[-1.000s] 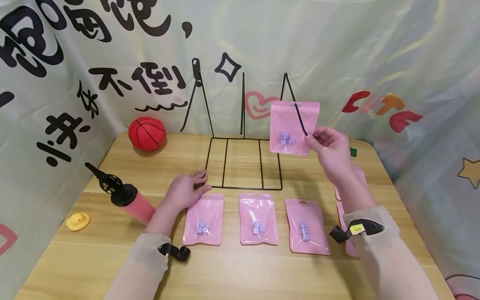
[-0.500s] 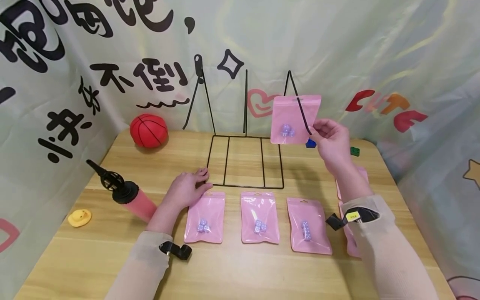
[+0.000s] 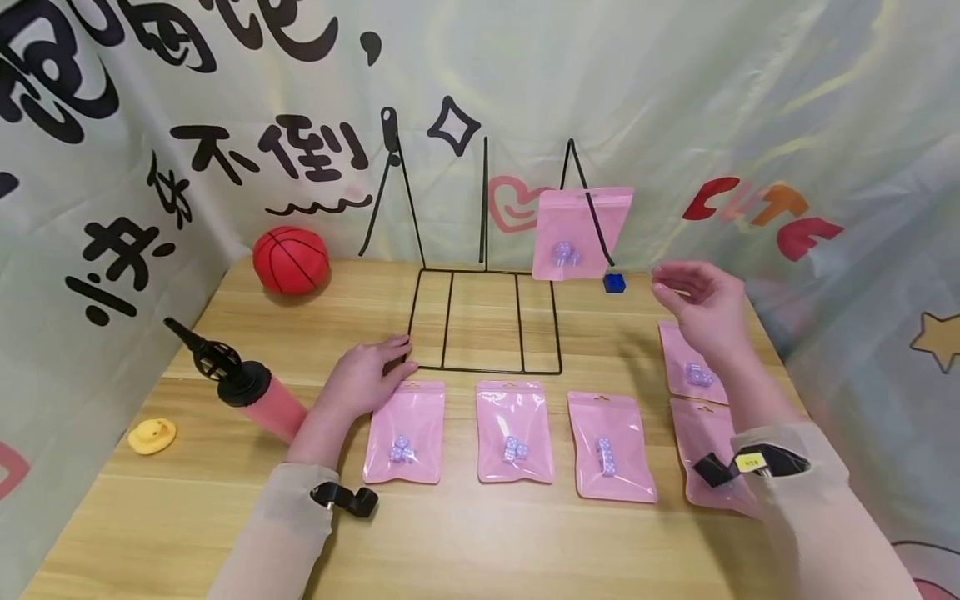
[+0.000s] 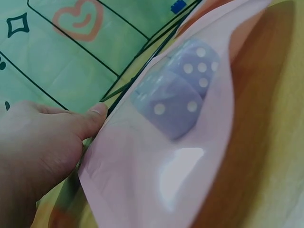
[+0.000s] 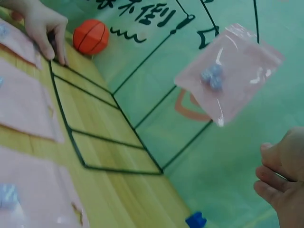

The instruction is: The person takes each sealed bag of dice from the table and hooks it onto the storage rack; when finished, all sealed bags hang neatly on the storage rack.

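Observation:
A black wire display rack (image 3: 487, 370) stands on the table with hooks rising at its back. My left hand (image 3: 367, 375) grips its front left corner, thumb on one side and fingers on the other, as the right wrist view shows. From the right hook hangs a pink zip bag (image 3: 551, 237) with lilac dice inside. To its right, my right hand (image 3: 701, 308) holds nothing, fingers loosely bent and apart from the bag. Before the rack lie three more pink bags (image 3: 513, 417); the leftmost bag (image 4: 137, 190) is just beside my left hand.
Two more pink bags (image 3: 686, 354) lie at right, partly under my right arm. A blue block (image 3: 614, 283) sits behind the rack's right side. On the left are a red ball (image 3: 291, 260), a pink hand pump (image 3: 273, 404) and a yellow duck (image 3: 152, 436). Printed cloth (image 3: 675, 100) backs the table.
My right hand has let go of the bag and moved right, leaving it hanging on the hook. The blue block and the bags at right show more now. My left hand stays at the corner.

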Demonstrator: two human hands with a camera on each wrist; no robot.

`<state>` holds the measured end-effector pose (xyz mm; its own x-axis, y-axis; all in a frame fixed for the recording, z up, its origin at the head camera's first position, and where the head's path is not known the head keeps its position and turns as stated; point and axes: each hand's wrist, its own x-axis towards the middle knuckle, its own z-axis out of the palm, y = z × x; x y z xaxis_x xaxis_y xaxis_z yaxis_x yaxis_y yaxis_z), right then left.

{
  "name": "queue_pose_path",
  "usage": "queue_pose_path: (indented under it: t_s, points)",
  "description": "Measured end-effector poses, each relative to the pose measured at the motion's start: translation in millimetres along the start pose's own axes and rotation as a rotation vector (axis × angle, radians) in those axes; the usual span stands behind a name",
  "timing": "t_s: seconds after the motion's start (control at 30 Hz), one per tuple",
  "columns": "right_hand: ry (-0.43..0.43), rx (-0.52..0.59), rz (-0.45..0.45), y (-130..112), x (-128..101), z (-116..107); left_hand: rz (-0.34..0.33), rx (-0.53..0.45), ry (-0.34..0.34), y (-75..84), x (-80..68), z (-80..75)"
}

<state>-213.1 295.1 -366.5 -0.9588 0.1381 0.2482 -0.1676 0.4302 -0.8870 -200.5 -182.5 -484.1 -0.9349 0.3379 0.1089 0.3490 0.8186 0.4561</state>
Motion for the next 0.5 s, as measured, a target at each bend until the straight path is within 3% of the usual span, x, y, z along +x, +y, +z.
queue_pose_path:
  t_s: [0.5]
  points:
    - [-0.166, -0.300, 0.111, 37, -26, -51, -0.009, 0.019, 0.003, -0.9, 0.4, 0.8]
